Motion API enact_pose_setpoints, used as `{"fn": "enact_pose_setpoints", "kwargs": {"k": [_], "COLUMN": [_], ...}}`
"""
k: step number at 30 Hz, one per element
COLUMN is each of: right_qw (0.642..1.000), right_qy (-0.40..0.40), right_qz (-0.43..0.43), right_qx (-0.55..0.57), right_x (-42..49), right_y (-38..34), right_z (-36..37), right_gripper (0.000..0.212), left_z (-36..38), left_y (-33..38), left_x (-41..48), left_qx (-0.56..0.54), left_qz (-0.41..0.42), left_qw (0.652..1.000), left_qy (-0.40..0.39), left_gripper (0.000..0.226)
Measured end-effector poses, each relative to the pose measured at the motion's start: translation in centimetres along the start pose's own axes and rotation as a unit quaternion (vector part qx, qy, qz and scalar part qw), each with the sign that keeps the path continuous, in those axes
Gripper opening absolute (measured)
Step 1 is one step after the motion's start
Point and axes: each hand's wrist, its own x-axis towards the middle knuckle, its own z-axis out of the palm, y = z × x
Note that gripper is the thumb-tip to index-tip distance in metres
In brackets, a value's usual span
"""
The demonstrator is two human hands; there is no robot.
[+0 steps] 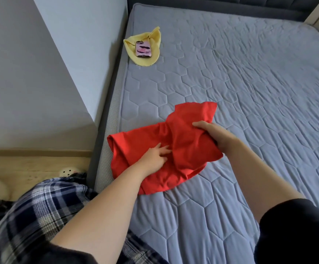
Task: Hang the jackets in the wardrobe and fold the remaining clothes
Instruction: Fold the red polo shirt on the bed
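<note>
The left hand (154, 156) presses flat on the red T-shirt (149, 174) near the mattress (250, 92) edge, apparently anchoring it while the right hand (214, 137) grips a fold.

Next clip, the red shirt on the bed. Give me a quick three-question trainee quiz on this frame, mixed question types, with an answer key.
1. True or false: the phone lies directly on the bare mattress.
2. Which hand grips a raised fold of the red shirt? A) left hand B) right hand C) neither
3. Fill in: the left hand's fingers rest spread on the ____ of the shirt.

Key:
1. False; it lies on the yellow cloth.
2. B
3. Flat lower layer, which lies on the mattress.
</note>
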Motion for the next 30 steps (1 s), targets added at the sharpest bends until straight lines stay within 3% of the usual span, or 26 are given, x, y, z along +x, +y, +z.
{"fn": "enact_pose_setpoints", "kwargs": {"k": [1,3,4,5,6,8,11,14,16,18,21,23,25,30], "right_qw": [0.999,0.992,0.981,0.964,0.947,0.923,0.923,0.947,0.969,0.972,0.921,0.904,0.906,0.927], "right_qy": [-0.032,-0.119,-0.178,-0.233,-0.272,-0.295,-0.251,-0.206,-0.136,-0.014,0.139,0.124,0.109,0.221], "right_qz": [-0.014,-0.032,-0.032,-0.028,-0.021,-0.01,-0.028,-0.064,-0.101,-0.165,-0.248,-0.257,-0.245,-0.205], "right_qx": [-0.003,-0.038,-0.074,-0.122,-0.171,-0.247,-0.289,-0.237,-0.179,-0.166,-0.266,-0.319,-0.328,-0.223], "right_x": [-0.6,-2.0,-2.6,-3.1,-3.2,-3.3,-3.1,-2.9,-2.6,-2.1,-1.0,-0.1,0.5,0.7], "right_y": [-0.7,-1.9,-2.3,-2.3,-2.1,-1.0,1.2,2.6,3.1,3.4,3.5,3.4,3.2,1.5], "right_z": [1.2,3.8,5.2,6.7,8.0,10.3,12.3,12.4,12.4,12.1,11.8,11.9,12.2,11.7], "right_gripper": [0.034,0.049,0.052,0.055,0.058,0.059,0.054,0.035,0.019,0.022,0.036,0.049,0.049,0.038], "left_z": [-1.5,-4.7,-6.1,-7.4,-8.6,-9.8,-10.5,-10.4,-9.8,-9.4,-9.1,-9.2,-9.3,-9.8], "left_y": [0.4,0.6,0.1,-0.2,-0.5,-0.7,-1.3,-1.7,-1.9,-2.0,-1.9,-1.6,-1.2,-0.6], "left_x": [-0.3,-1.8,-2.7,-3.6,-4.4,-5.6,-5.8,-6.1,-6.3,-6.3,-6.1,-5.9,-5.8,-5.5], "left_qx": [-0.204,-0.49,-0.573,-0.617,-0.637,-0.641,-0.565,-0.471,-0.343,-0.249,-0.263,-0.337,-0.412,-0.578], "left_qz": [-0.047,-0.129,-0.154,-0.164,-0.158,-0.152,-0.193,-0.178,-0.178,-0.19,-0.184,-0.165,-0.136,-0.117], "left_qw": [0.977,0.858,0.798,0.762,0.748,0.746,0.779,0.849,0.906,0.927,0.919,0.9,0.88,0.803], "left_qy": [0.028,0.086,0.101,0.105,0.098,0.098,0.191,0.163,0.171,0.205,0.229,0.22,0.193,0.088], "left_gripper": [0.04,0.04,0.048,0.057,0.066,0.076,0.079,0.069,0.058,0.042,0.039,0.047,0.049,0.04]}}
